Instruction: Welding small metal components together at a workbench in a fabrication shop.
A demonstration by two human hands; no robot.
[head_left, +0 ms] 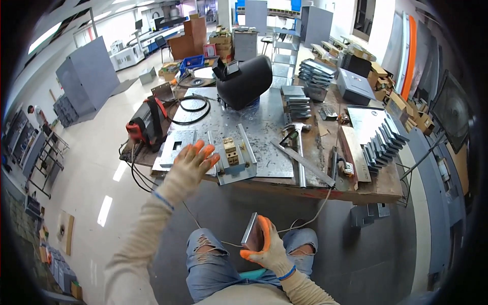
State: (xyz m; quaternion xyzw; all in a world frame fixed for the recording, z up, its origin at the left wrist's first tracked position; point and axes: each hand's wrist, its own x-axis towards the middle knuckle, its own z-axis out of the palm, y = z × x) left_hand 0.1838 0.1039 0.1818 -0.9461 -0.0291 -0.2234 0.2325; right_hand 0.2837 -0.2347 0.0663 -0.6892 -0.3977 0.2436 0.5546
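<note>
Both my hands wear pale work gloves with orange fingers. My left hand [190, 162] reaches over the table's near edge, fingers stretched out and nothing visible in it. It is beside a flat metal plate with a square hole [178, 140] and a metal fixture [236, 175] carrying brass-coloured blocks [230, 151]. Whether its fingertips touch anything, I cannot tell. Above my lap, my right hand [270, 250] grips a small folded metal piece [250, 231], tilted, with the thumb below and fingers along its right side.
On the workbench [356, 193] lie a hammer [300, 147], a flat metal bar [305, 162] and a black welding helmet [246, 81]. A red and black machine [147, 119] with cables stands at left. Stacked metal parts [384, 142] line the right side. A fan [452, 109] stands beyond.
</note>
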